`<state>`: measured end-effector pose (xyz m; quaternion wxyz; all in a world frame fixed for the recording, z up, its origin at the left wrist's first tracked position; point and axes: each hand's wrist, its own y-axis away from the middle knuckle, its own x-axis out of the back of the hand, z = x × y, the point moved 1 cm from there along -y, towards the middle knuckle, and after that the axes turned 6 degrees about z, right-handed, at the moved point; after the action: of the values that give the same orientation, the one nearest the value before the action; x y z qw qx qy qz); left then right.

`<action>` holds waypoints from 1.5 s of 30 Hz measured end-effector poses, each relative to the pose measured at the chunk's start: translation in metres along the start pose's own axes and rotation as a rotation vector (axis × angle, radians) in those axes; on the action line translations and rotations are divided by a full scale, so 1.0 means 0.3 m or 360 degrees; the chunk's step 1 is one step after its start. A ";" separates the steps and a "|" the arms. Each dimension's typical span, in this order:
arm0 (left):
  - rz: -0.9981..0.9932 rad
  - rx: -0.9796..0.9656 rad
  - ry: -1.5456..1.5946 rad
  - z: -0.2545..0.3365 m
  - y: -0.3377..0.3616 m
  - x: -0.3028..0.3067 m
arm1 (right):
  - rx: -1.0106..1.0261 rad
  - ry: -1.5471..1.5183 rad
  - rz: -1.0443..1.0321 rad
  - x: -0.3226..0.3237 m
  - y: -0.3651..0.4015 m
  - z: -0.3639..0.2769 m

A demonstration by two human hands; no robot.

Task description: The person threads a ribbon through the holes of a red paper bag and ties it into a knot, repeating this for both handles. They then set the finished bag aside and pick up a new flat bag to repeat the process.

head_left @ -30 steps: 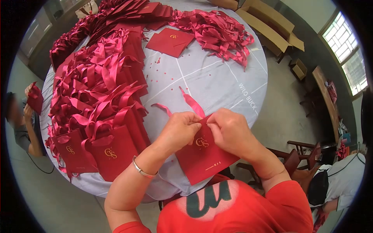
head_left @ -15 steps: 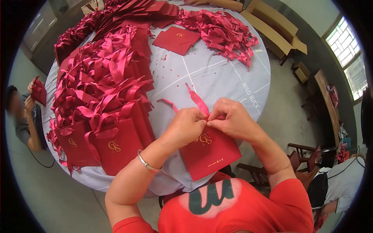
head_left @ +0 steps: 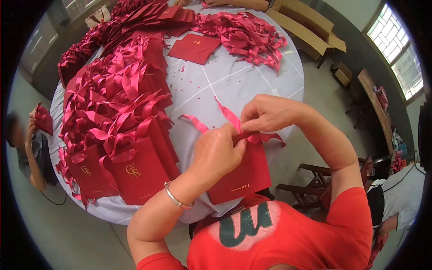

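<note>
A red paper gift bag [head_left: 245, 177] with gold lettering lies tilted at the table's near edge, against my front. My left hand [head_left: 218, 150] is closed at its top edge, thumb and fingers pinching the bag where a ribbon meets it. A pink-red satin ribbon [head_left: 228, 114] runs up from there, one loose end pointing away and another to the left. My right hand [head_left: 267, 114] is pinched on the ribbon just above the bag's top. A further ribbon end [head_left: 272, 138] sticks out to the right beneath it. The knot or hole between my fingers is hidden.
Rows of finished-looking red bags with ribbons [head_left: 144, 173] fill the table's left side. A ribbon heap [head_left: 252, 40] and flat red bags [head_left: 195, 48] lie farther back on the pale tablecloth [head_left: 193, 99]. Other people sit left, right and at the far edge. An open cardboard box [head_left: 306, 24] stands beyond.
My right hand has lifted slightly, and a ribbon end now shows to the right of the bag. My left hand has turned over the bag's top, covering its gold emblem. The view has shifted slightly.
</note>
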<state>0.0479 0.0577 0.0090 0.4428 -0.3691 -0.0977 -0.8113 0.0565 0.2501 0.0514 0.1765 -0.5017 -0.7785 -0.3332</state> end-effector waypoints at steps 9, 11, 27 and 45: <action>0.0134 -0.0220 -0.0035 0.028 0.056 -0.029 | -0.0165 -0.0160 -0.0619 -0.006 -0.123 0.079; 0.0120 -0.0248 -0.0079 0.038 0.066 -0.038 | -0.0243 -0.0139 -0.0703 -0.007 -0.135 0.075; -0.0297 0.0176 0.0369 -0.030 0.022 -0.080 | 0.0119 -0.0060 0.0766 -0.060 -0.125 0.119; -0.0315 0.0116 0.0402 -0.043 0.025 -0.081 | 0.0035 -0.0455 0.1200 -0.071 -0.135 0.166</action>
<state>0.0553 0.0628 -0.0181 0.3827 -0.2364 -0.1065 -0.8868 0.0323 0.2595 -0.0109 0.1817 -0.7914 -0.5602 -0.1637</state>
